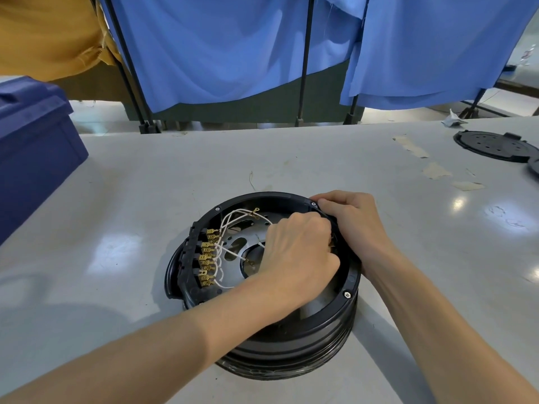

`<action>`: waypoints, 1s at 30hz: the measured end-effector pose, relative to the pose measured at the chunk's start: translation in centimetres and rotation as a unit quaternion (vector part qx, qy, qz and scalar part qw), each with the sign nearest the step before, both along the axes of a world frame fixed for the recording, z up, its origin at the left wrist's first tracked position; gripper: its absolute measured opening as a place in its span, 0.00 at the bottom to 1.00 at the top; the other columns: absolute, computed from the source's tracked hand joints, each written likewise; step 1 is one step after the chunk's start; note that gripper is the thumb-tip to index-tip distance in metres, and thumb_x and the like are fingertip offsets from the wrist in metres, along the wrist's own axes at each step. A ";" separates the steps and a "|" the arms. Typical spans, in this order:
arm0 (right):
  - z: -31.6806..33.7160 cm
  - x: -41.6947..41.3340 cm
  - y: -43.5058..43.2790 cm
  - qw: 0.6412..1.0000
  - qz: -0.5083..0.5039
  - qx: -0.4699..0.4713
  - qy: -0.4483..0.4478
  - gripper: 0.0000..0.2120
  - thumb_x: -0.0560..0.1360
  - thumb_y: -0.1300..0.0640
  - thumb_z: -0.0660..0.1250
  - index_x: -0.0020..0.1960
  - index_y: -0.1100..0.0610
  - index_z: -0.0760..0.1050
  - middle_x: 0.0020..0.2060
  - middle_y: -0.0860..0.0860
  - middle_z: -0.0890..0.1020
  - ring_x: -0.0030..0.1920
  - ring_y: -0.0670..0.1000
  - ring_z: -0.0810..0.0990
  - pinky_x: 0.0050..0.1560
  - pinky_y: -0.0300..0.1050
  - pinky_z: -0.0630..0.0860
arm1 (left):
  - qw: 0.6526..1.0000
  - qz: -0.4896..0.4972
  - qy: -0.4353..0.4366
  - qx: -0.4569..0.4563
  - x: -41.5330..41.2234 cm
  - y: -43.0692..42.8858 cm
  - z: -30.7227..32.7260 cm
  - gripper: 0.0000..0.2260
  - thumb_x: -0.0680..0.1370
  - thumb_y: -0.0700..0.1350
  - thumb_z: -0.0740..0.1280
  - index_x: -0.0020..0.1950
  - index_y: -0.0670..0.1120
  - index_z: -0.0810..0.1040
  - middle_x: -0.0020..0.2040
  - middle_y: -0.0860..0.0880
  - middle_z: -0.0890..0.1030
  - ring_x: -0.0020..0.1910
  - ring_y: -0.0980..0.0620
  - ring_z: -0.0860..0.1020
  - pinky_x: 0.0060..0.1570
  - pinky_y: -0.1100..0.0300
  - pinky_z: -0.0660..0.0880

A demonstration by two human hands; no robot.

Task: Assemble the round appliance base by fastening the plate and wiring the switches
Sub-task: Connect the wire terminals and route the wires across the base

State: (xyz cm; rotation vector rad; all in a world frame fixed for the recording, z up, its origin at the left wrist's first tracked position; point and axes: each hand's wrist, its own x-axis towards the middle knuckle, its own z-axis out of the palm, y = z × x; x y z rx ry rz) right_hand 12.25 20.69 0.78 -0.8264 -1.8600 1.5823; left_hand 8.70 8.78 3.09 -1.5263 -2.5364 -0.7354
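Observation:
A round black appliance base (294, 339) lies open side up on the grey table (145, 199). Inside it sits a grey metal plate (237, 246) with holes. A black switch block with several brass terminals (207, 258) lines the left wall, and thin white wires (233, 218) run from it across the plate. My left hand (297, 252) reaches inside the base, fingers curled at the right inner wall; what they hold is hidden. My right hand (353, 220) grips the right rim of the base, fingers curled over its edge.
A dark blue plastic bin (32, 147) stands at the left. A flat black round cover (495, 145) lies at the far right, with tape scraps (436, 170) nearby. Blue cloth (233, 45) hangs on black frames behind the table's far edge.

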 end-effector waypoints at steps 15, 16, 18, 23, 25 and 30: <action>0.0 0.2 0.0 0.999 0.008 -0.029 0.016 0.12 0.75 0.63 0.64 0.41 0.55 0.85 0.35 0.54 0.86 0.35 0.52 0.84 0.36 0.44 0.77 | 0.999 0.021 -0.018 -0.024 -0.9 -0.2 0.5 0.07 0.71 0.49 0.69 0.45 0.48 0.81 0.43 0.48 0.79 0.46 0.45 0.76 0.41 0.56 0.69; 0.0 0.2 -0.1 0.999 0.011 -0.030 0.017 0.12 0.76 0.63 0.64 0.41 0.54 0.85 0.35 0.54 0.86 0.35 0.52 0.84 0.36 0.44 0.78 | 0.999 0.025 -0.033 -0.024 -1.2 -0.3 0.6 0.06 0.70 0.50 0.70 0.44 0.50 0.81 0.42 0.48 0.80 0.46 0.46 0.77 0.42 0.55 0.71; -0.1 0.1 -0.2 1.000 0.013 -0.023 0.011 0.12 0.76 0.62 0.64 0.41 0.54 0.85 0.35 0.53 0.86 0.37 0.52 0.85 0.38 0.45 0.79 | 0.997 0.017 -0.068 -0.025 -1.9 -0.7 1.0 0.07 0.69 0.54 0.73 0.39 0.52 0.82 0.38 0.50 0.80 0.44 0.48 0.78 0.44 0.54 0.75; 0.0 0.0 -0.4 1.000 0.007 -0.020 0.001 0.10 0.76 0.62 0.64 0.44 0.55 0.85 0.38 0.55 0.86 0.42 0.56 0.86 0.48 0.53 0.81 | 0.996 0.048 -0.054 0.047 -5.4 -2.3 1.7 0.08 0.70 0.57 0.74 0.39 0.53 0.83 0.37 0.56 0.82 0.41 0.53 0.79 0.44 0.54 0.77; 0.2 -0.2 -0.8 1.000 0.004 -0.026 0.002 0.10 0.77 0.62 0.65 0.43 0.55 0.85 0.37 0.54 0.86 0.41 0.55 0.86 0.48 0.52 0.81 | 0.995 0.084 -0.005 0.058 -7.7 -3.1 1.5 0.08 0.75 0.55 0.71 0.51 0.54 0.83 0.47 0.54 0.81 0.50 0.50 0.78 0.52 0.54 0.74; 0.1 -1.6 -2.4 0.999 0.024 -0.033 -0.011 0.11 0.78 0.60 0.65 0.42 0.54 0.85 0.36 0.51 0.86 0.39 0.51 0.85 0.45 0.46 0.81 | 0.993 0.095 -0.056 -0.038 -11.9 -4.8 0.4 0.21 0.78 0.59 0.63 0.69 0.54 0.74 0.63 0.51 0.77 0.63 0.49 0.72 0.64 0.52 0.67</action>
